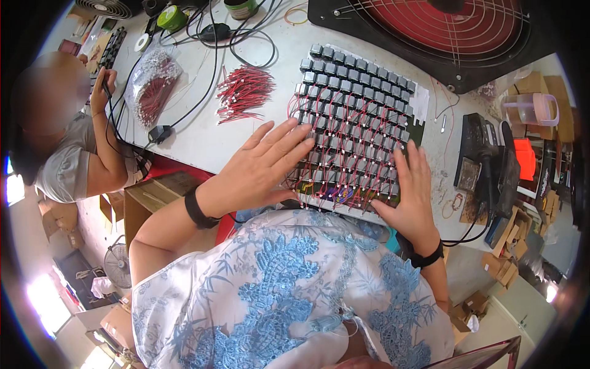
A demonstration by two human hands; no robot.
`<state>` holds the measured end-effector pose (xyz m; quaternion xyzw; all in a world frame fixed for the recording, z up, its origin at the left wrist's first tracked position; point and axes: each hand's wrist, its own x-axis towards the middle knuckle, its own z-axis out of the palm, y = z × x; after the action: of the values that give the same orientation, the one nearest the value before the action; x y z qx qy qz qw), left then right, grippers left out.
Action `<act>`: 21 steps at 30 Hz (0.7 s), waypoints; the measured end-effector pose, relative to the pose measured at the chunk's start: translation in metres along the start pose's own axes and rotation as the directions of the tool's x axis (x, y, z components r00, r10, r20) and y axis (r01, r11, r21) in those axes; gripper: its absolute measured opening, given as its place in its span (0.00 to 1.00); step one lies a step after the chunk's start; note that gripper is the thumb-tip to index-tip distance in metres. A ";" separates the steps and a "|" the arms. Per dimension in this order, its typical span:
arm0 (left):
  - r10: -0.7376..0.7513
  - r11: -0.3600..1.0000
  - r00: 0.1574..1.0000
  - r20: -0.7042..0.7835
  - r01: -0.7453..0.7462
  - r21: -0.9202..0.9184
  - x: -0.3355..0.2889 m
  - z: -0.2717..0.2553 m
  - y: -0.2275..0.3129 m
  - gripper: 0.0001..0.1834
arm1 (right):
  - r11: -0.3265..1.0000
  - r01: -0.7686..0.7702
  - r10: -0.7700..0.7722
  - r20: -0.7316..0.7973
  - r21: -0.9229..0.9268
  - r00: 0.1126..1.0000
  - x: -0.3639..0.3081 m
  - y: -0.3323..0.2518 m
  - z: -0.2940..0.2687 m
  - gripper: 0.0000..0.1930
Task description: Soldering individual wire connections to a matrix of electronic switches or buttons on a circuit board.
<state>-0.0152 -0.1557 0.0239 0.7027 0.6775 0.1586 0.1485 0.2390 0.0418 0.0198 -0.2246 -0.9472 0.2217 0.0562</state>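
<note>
Rows of small grey block-shaped parts stand close together on the white table in front of me. Thin red wires with small white connectors lie across the nearer rows. My left hand rests along the left edge of the rows, its fingers stretched out and the fingertips touching the outer parts. At the right edge, my right hand has its fingers extended upward and its thumb apart, near the front corner. Neither hand is wrapped round anything. What lies under the nearest rows is partly hidden by the wires.
A pile of red wires and a plastic bag of more wires lie to the left. A large fan stands at the back right. Black cables cross the table. A co-worker sits at the left; a black device is at the right.
</note>
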 end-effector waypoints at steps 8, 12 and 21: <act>0.024 0.998 0.999 0.033 -0.022 -0.060 -0.020 0.000 -0.014 0.49 | 0.962 0.081 -0.115 0.118 0.261 0.986 0.006 0.029 -0.018 0.47; 0.040 0.998 0.998 -0.053 -0.043 -0.047 -0.019 0.007 -0.015 0.48 | 0.992 0.108 -0.119 0.207 0.063 0.971 -0.003 0.023 -0.016 0.46; 0.209 0.959 0.956 -0.206 -0.159 0.234 -0.023 0.016 -0.034 0.41 | 0.968 0.234 -0.216 0.174 -0.090 0.961 0.017 0.011 -0.014 0.48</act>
<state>-0.0398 -0.1768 -0.0058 0.7519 0.6344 0.1777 -0.0227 0.2311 0.0636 0.0271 -0.0993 -0.9788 0.1789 -0.0088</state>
